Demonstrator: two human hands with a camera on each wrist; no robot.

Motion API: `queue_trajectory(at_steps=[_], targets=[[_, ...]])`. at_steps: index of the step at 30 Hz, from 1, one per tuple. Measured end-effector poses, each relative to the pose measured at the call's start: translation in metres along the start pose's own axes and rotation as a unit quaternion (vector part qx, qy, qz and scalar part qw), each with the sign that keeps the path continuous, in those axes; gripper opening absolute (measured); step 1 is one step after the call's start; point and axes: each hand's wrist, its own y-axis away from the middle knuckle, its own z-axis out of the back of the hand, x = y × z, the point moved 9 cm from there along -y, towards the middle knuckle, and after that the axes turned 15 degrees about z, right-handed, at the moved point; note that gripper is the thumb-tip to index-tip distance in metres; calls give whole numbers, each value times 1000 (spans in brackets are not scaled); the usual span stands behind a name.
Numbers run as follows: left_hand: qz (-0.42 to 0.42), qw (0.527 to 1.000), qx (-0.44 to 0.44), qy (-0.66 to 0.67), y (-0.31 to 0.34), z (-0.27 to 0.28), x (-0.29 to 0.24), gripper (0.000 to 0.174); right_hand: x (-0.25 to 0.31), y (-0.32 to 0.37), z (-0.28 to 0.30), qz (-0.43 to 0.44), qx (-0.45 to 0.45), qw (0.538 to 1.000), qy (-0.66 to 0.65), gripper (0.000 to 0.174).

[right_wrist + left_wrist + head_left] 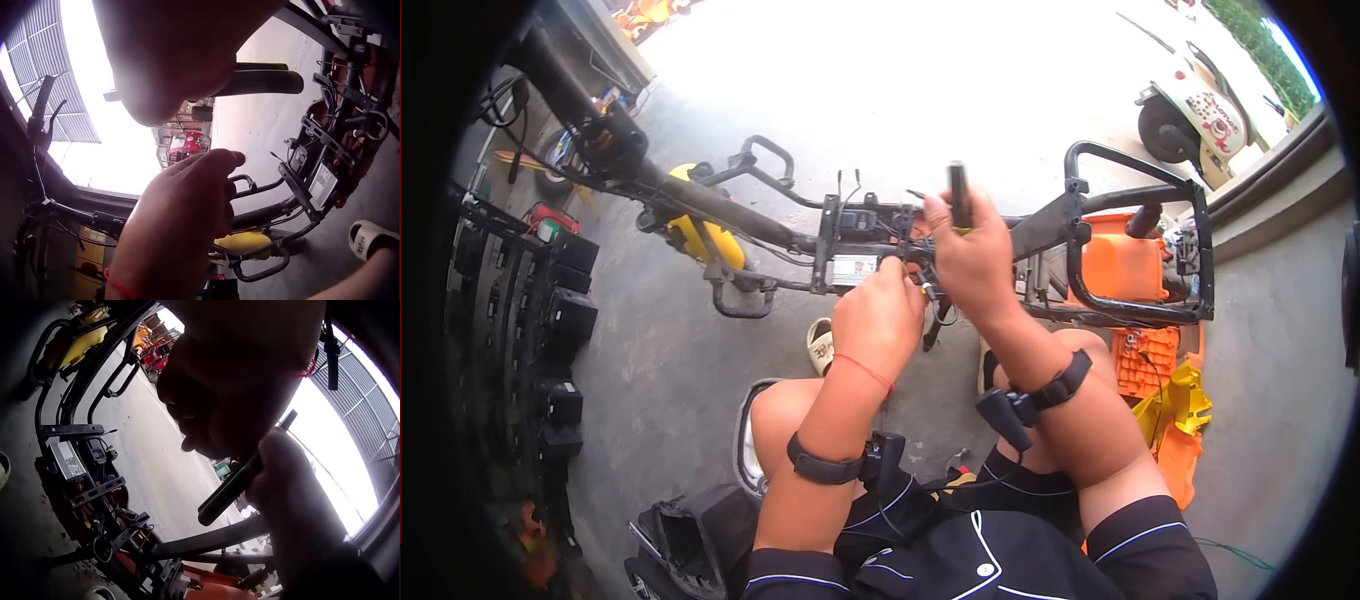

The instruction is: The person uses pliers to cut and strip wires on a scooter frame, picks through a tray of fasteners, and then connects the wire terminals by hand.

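Note:
My right hand (975, 255) grips a dark, bar-shaped tool (960, 195), raised above a stripped black scooter frame (750, 225). The tool's thick handle (265, 81) has a yellow-green edge, and a thin grey end (289, 419) sticks out past the hand in the left wrist view. Beside it, my left hand (875, 315) has its fingers curled, with no object showing between them. In the head view it overlaps the frame near a silver controller box (852, 269). The wrist views show both hands raised over the frame. Cables (134, 519) lie bundled along the frame's middle.
Orange body panels (1120, 260) and a yellow panel (1180, 400) lie on the right. Dark boxes (572, 315) line the left shelf. An open black bag (690, 540) stands at lower left. A white scooter (1205, 120) is parked outside.

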Motion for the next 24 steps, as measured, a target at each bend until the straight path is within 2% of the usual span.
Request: queue_trajectory(at_steps=[2, 4, 6, 8, 9, 10, 11, 24], targets=[[-21, 999, 27, -15, -1, -17, -5, 24, 6, -1, -9, 75, 28, 995, 52, 15], [-59, 991, 93, -73, -3, -49, -7, 25, 27, 3, -15, 200, 25, 973, 110, 14], [-94, 989, 95, -70, -9, -79, 1, 23, 40, 11, -21, 236, 27, 964, 119, 20], [-146, 988, 48, -20, -9, -81, 0, 19, 47, 14, -22, 250, 17, 958, 139, 23], [-70, 993, 83, -42, -11, -87, 7, 18, 47, 16, -24, 248, 20, 959, 138, 23], [-66, 993, 83, -42, -11, -88, 12, 18, 45, 18, -28, 247, 30, 959, 134, 28], [-70, 994, 73, -40, -13, -87, 10, 18, 44, 19, -31, 247, 40, 959, 130, 32], [-140, 989, -31, -20, -25, -99, -19, 17, 57, 18, -51, 281, 87, 936, 195, 34]])
